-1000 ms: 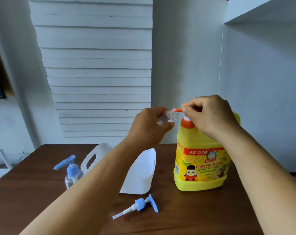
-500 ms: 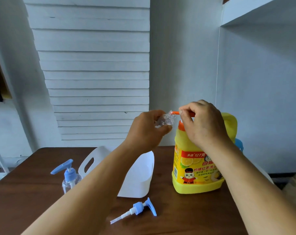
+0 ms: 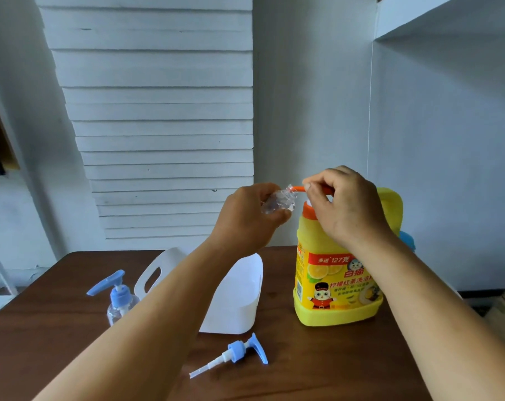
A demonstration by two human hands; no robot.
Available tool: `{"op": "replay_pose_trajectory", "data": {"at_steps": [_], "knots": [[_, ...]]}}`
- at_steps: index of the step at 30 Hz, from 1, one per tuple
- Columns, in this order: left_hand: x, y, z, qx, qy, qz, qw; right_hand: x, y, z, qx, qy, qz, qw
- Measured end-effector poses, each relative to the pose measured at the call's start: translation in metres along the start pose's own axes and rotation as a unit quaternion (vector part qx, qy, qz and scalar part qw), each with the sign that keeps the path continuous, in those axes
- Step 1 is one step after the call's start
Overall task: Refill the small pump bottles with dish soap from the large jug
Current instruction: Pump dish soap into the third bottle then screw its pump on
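Observation:
A large yellow dish soap jug (image 3: pixel 332 279) with an orange pump stands on the brown table (image 3: pixel 57 342) at the right. My right hand (image 3: pixel 344 204) is closed over the orange pump head (image 3: pixel 297 187), whose nozzle points left. My left hand (image 3: pixel 245 218) holds a small clear bottle (image 3: pixel 277 201) tilted, its open mouth right at the nozzle tip. A second small clear bottle with a blue pump (image 3: pixel 118 299) stands at the left. A loose blue pump (image 3: pixel 234 353) with its white tube lies on the table in front.
A white plastic container with a handle hole (image 3: pixel 239 296) stands in the table's middle, behind my left forearm. Something blue (image 3: pixel 407 240) peeks out behind the jug. White walls and a slatted shutter close off the back; a shelf juts out at the upper right.
The scene has shifted slightly in view as my head moved. Both hands stay at the pump, with the small bottle's mouth held at the nozzle.

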State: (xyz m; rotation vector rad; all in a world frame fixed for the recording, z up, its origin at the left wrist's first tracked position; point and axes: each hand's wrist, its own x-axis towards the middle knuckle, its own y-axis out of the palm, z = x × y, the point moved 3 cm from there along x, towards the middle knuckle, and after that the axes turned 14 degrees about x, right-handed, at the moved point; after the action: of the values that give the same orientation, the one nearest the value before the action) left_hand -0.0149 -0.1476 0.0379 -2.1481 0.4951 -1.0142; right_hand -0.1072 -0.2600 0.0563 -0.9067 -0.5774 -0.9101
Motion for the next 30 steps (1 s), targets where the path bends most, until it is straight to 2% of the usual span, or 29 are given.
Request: {"op": "replay_pose_trajectory", "data": {"at_steps": [8, 12, 16, 25, 30], "knots": [[0.002, -0.008, -0.005, -0.02, 0.003, -0.014, 1.0, 0.015, -0.014, 0.013, -0.025, -0.006, 0.045, 0.999], [0.003, -0.007, -0.004, -0.02, 0.007, -0.012, 1.0, 0.01, -0.012, 0.009, -0.012, -0.008, 0.028, 1.0], [0.001, 0.0, 0.001, -0.01, 0.003, 0.005, 1.0, 0.003, -0.004, 0.004, -0.014, 0.003, 0.026, 1.0], [0.004, -0.005, -0.002, -0.029, -0.003, -0.011, 1.0, 0.019, -0.024, 0.018, 0.007, 0.042, 0.089, 0.995], [0.003, -0.002, 0.002, -0.017, -0.002, -0.005, 1.0, 0.015, -0.018, 0.013, 0.013, 0.054, 0.084, 0.995]]}}
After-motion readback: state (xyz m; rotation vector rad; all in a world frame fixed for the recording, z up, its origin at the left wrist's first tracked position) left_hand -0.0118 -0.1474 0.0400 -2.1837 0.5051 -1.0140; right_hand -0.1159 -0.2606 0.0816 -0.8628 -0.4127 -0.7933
